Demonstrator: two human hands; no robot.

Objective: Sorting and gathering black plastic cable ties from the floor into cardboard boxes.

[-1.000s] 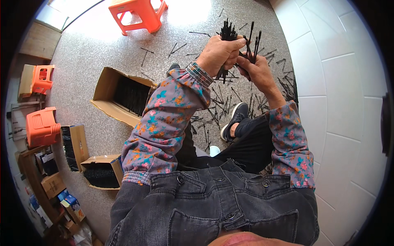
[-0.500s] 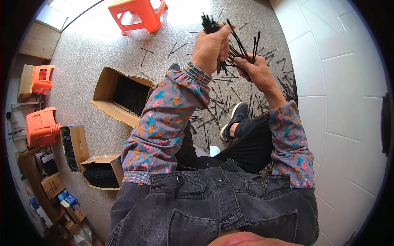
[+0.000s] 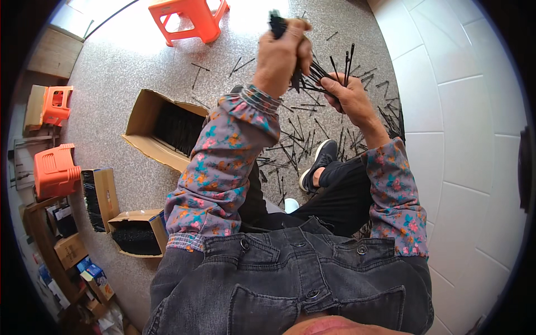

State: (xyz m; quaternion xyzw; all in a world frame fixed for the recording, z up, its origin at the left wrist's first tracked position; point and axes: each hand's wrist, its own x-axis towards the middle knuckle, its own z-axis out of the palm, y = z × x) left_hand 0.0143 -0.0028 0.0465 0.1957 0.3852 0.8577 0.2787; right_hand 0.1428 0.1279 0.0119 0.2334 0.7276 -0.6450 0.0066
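Holding black sticks apart from a printed carton.

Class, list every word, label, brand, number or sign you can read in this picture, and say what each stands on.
None can be read clearly.
Small brown carton, lower left: dark printing, too small to read.
Blue box near it: printed markings, too small and blurred.
Black rods in the left hand and right hand: no lettering visible.
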